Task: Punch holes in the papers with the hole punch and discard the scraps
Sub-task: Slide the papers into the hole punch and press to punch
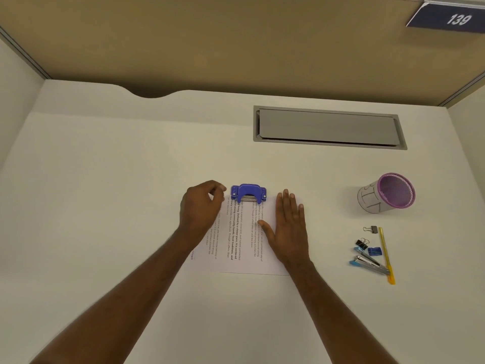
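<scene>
Sitting on the far edge of the papers (240,243), the blue hole punch (248,193) has its slot turned toward you and its long axis running left to right across the white desk (105,179), while the sheets run lengthwise away from you, their printed lines turned sideways to your view. Your left hand (200,208) hovers just left of the punch, fingers curled loosely and closed on nothing that can be seen; your right hand (290,227) lies flat and spread on the right part of the papers, grasping nothing, simply pinning them down. The far edge of the sheets looks fed into the punch's mouth, so the alignment step seems done or nearly so; whether any holes have been cut cannot be told, since that edge is hidden under the punch. No scraps are visible on the desk, so pressing the lever and emptying the chads appear to be left. Well off to the right of your flat hand stands a purple mesh cup (387,193), a likely place for scraps, and nearer you lie binder clips (363,243), a stapler (367,264) and a yellow pen (385,253).
</scene>
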Tool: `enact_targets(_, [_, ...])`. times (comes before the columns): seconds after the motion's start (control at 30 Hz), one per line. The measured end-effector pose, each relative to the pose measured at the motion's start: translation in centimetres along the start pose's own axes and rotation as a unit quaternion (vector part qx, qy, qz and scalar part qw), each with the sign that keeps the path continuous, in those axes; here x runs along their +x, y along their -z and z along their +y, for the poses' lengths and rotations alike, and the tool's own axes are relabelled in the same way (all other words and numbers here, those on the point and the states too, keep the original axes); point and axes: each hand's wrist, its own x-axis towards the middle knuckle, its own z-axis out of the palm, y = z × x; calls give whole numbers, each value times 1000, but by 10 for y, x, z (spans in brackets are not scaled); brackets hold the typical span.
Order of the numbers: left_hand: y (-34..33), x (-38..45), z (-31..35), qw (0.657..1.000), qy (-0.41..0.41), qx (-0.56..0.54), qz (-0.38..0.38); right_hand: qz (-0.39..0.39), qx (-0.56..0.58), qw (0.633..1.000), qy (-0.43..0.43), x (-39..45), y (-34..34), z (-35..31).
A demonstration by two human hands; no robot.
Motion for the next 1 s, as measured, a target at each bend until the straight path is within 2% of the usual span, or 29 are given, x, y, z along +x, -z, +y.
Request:
enact_targets(0.3, [-29,41,34,998,-54,29,-20,-18,5,1000,-6,1,-6,-1])
enact_targets(0.4, [-42,53,46,988,-141,58,-23,-14,3,1000,-4,1,-7,0])
enact_targets(0.5, [-60,71,58,967,-202,140,-69,-9,1,1000,-1,2,-8,0])
enact_targets(0.6, [-81,91,64,938,-188,262,-125,-10,10,1000,-3,1,-7,-1])
enact_targets(0.67, [-93,99,62,926,-171,305,-147,-12,16,1000,-3,1,-5,-2])
enact_targets(1.0, [-111,106,49,922,-176,324,-118,-24,18,999,-11,-1,-3,-2])
